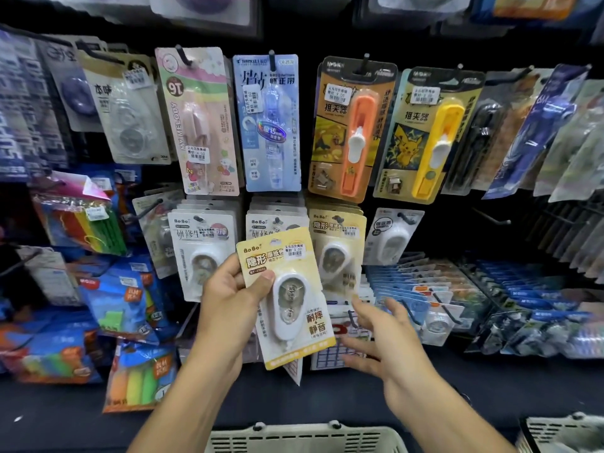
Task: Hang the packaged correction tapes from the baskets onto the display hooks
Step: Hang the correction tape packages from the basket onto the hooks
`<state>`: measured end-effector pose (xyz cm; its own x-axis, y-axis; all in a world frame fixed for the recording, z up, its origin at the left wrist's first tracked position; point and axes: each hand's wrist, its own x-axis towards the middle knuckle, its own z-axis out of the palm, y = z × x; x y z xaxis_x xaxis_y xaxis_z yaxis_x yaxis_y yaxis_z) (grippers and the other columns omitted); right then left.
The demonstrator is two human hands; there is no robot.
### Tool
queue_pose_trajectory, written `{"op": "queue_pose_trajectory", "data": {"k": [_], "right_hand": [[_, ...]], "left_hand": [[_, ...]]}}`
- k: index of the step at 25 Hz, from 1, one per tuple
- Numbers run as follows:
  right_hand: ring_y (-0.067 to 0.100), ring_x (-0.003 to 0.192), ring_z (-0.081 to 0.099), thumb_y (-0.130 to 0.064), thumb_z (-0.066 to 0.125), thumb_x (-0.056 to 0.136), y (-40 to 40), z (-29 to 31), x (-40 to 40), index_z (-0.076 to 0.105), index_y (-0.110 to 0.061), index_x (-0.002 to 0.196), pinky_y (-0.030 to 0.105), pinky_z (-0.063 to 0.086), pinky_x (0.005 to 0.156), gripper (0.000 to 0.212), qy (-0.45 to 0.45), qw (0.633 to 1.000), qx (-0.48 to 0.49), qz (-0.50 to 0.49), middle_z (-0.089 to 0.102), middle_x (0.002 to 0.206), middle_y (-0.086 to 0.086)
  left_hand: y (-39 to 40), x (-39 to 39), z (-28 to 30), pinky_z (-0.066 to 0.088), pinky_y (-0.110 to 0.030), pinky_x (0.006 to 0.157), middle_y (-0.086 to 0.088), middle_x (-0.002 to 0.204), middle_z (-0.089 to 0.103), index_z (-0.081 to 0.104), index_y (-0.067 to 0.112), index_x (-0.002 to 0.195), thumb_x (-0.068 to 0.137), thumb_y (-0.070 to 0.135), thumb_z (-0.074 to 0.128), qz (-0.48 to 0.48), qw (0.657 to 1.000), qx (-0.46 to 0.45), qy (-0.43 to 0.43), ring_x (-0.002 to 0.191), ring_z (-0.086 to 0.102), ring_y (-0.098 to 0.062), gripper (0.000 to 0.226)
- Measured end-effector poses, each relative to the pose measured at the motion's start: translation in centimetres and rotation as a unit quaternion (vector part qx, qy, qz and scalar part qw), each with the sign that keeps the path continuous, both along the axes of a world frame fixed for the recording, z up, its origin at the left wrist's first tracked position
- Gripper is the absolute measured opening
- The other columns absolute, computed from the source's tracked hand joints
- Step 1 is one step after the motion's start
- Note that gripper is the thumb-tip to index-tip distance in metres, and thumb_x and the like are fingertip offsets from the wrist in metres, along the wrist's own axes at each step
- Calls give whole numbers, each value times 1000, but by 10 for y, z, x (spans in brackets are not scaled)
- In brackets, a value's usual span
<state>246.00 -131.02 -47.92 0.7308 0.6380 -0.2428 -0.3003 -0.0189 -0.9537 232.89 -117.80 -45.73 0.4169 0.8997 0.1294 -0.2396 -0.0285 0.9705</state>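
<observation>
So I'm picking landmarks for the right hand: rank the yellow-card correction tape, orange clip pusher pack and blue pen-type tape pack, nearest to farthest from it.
From the right hand:
1. Yellow-card correction tape, just left, in the left hand.
2. Orange clip pusher pack, above.
3. Blue pen-type tape pack, upper left, barely farther.

held correction tape pack (287, 299): yellow printed card backing, slightly glossy; clear moulded plastic blister over a smooth white plastic tape case; paper price sticker near the top
left hand (228, 295): bare skin, gripping the card's left edge
right hand (382, 338): bare skin, fingers spread, touching nothing
hanging yellow packs (336, 256): same card and clear blister; sheen on the plastic
display hooks (408, 220): thin dark metal rod, matt
clip pushers (356, 135): glossy orange plastic body under clear blister on printed card
baskets (304, 439): pale slotted plastic, matt
shelf ledge (490, 380): dark, matt surface
</observation>
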Motion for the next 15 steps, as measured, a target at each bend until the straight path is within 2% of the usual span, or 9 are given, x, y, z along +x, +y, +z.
{"op": "queue_pose_trajectory", "data": {"k": [2,4,5,7,9,12,14,15], "right_hand": [[19,95,74,-30,71,92,-1,0,0,53,-30,129,37,60,79,41,-67,992,3,105,76,104,-3],[18,92,76,-18,70,94,2,1,-8,64,-24,120,30,58,76,27,-130,971,29,197,79,102,2],[18,91,76,-14,68,95,5,2,-11,66,-23,115,27,58,73,22,-155,966,41,202,79,101,3],[14,89,76,-16,64,98,12,5,-8,65,-28,109,25,58,71,16,-190,969,62,145,78,100,-2],[11,88,74,-24,62,100,16,9,3,61,-34,104,25,55,69,10,-200,976,53,61,77,99,-8],[5,79,71,-34,61,97,14,12,13,55,-45,100,25,51,62,13,-239,970,23,-23,74,94,-12],[4,72,70,-38,62,94,11,11,13,50,-51,101,24,51,57,19,-256,963,42,-69,75,91,-11],[7,72,71,-41,63,94,10,10,13,47,-52,104,28,53,59,22,-258,961,48,-84,75,89,-11]], "left_hand": [[-1,1,0,59,-21,66,3,93,82,71,23,104,96,-4,62,-13,1000,-1,3,83,77,-8,29],[-6,4,-1,59,-20,65,-1,97,82,71,20,108,97,-3,62,-46,999,1,8,85,78,-12,27],[-8,5,0,60,-21,66,0,98,82,70,21,109,98,-1,61,-52,999,3,12,88,78,-13,26],[-9,6,1,59,-26,77,2,103,80,68,28,109,99,5,61,-38,998,35,41,95,76,-14,26],[-9,3,0,52,-23,88,9,112,75,64,37,112,98,9,65,-32,990,95,95,101,70,-7,31],[-10,-2,-5,48,-20,96,18,124,65,57,39,125,96,8,67,-33,975,152,156,114,60,6,43],[-9,-4,-7,48,-20,98,20,126,64,56,40,126,98,5,63,-26,971,166,169,116,57,9,46],[-9,-5,-6,49,-19,98,20,126,64,56,41,126,98,4,62,-22,972,163,167,116,57,10,46]]}}
